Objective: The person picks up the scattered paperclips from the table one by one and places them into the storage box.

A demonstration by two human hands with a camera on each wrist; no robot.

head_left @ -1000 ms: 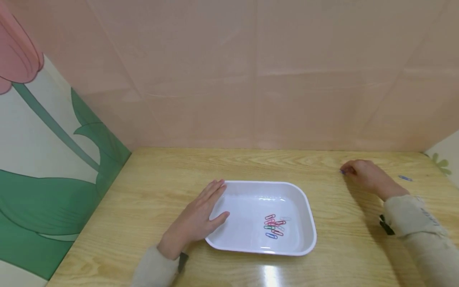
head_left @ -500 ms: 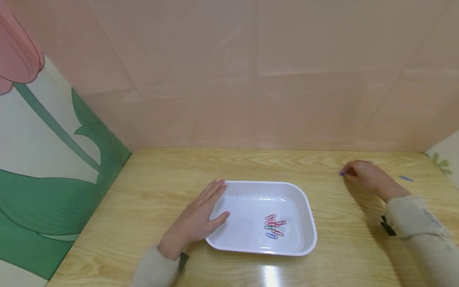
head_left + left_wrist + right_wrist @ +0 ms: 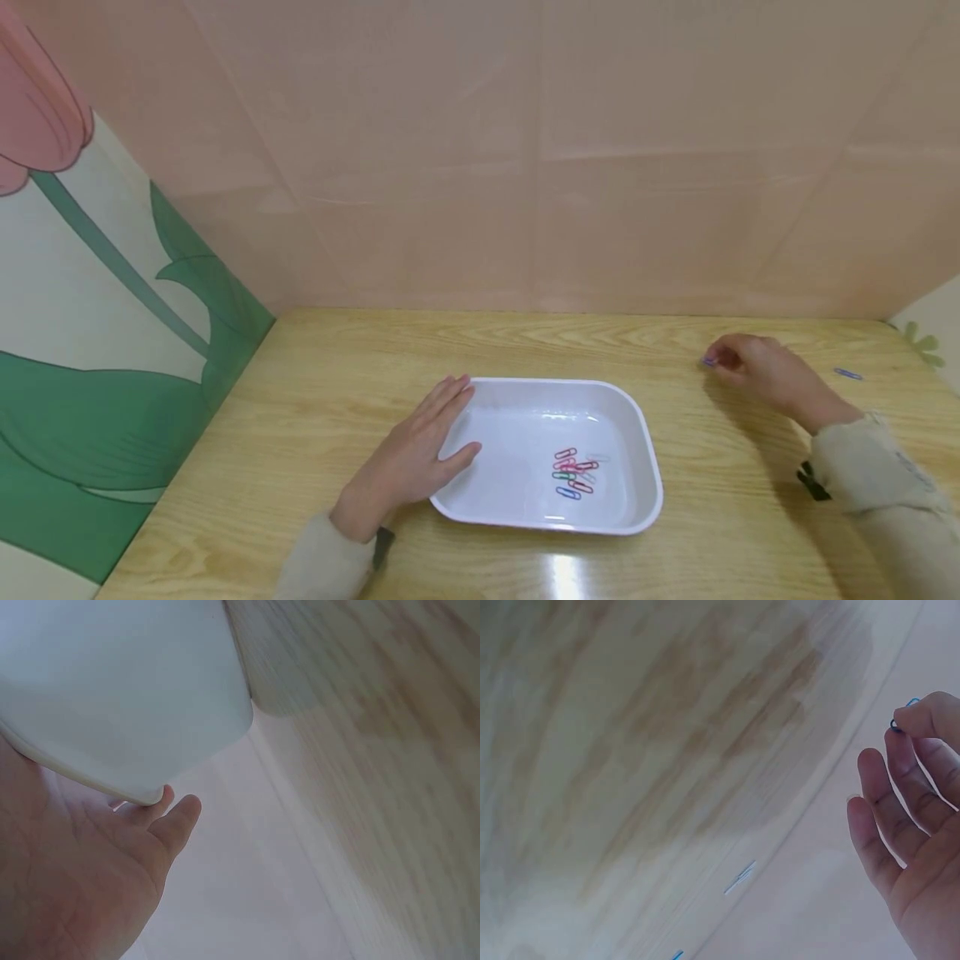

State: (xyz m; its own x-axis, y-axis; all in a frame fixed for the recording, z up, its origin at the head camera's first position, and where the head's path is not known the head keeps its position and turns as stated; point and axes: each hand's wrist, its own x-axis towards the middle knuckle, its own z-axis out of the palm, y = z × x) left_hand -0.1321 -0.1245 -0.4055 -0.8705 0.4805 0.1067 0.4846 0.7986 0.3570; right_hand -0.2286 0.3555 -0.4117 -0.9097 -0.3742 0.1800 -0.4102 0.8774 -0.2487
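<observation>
A blue paper clip point(image 3: 708, 361) is at the fingertips of the right hand point(image 3: 761, 367), pinched by the thumb and a finger. It pokes out on the left, but too little shows to tell which way its long side points. The white tray point(image 3: 506, 467) is to the left of this clip and closer to the person. A heap of clips point(image 3: 572, 473) sits in its right half. The left hand point(image 3: 411, 450) touches the tray's left edge, fingers straight, holding no clip. Another blue clip point(image 3: 848, 373) lies on the table point(image 3: 750, 517), right of the right hand, its long side nearly sideways. The right hand is the nearer one to both loose blue clips.
</observation>
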